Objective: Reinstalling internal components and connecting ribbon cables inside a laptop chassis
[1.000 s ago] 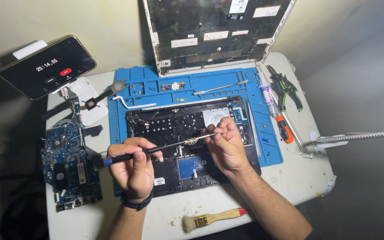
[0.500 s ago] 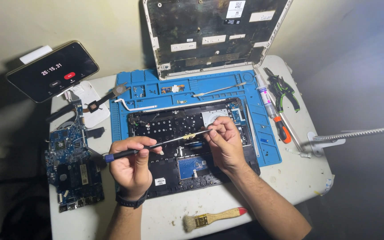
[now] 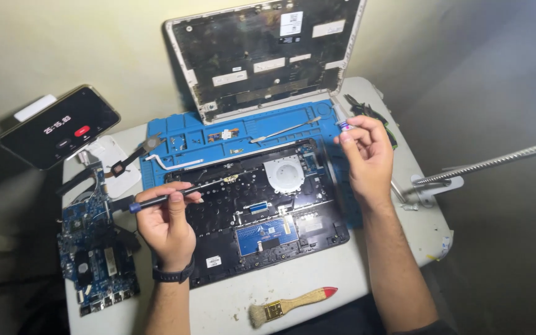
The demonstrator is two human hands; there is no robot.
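An opened black laptop base (image 3: 262,217) lies on a blue work mat (image 3: 181,139), with its white fan and blue touchpad board exposed. My left hand (image 3: 165,226) grips a thin screwdriver (image 3: 175,195) with a blue-tipped handle, its shaft pointing right over the base. My right hand (image 3: 367,158) is raised at the mat's right edge, its fingertips pinching a small tube with a purple band (image 3: 342,124). The laptop's bottom cover (image 3: 268,53) leans upright against the wall behind the mat.
A phone (image 3: 57,127) showing a timer stands on a holder at the left. A blue circuit board (image 3: 94,248) lies at the table's left edge. A wooden brush with a red handle tip (image 3: 290,305) rests near the front. A metal spudger (image 3: 283,130), pliers (image 3: 367,111) and a flexible metal arm (image 3: 491,162) are nearby.
My right hand left the laptop base and rose to the right mat edge, where it now pinches the small tube. My left hand kept the screwdriver. The camera view shifted.
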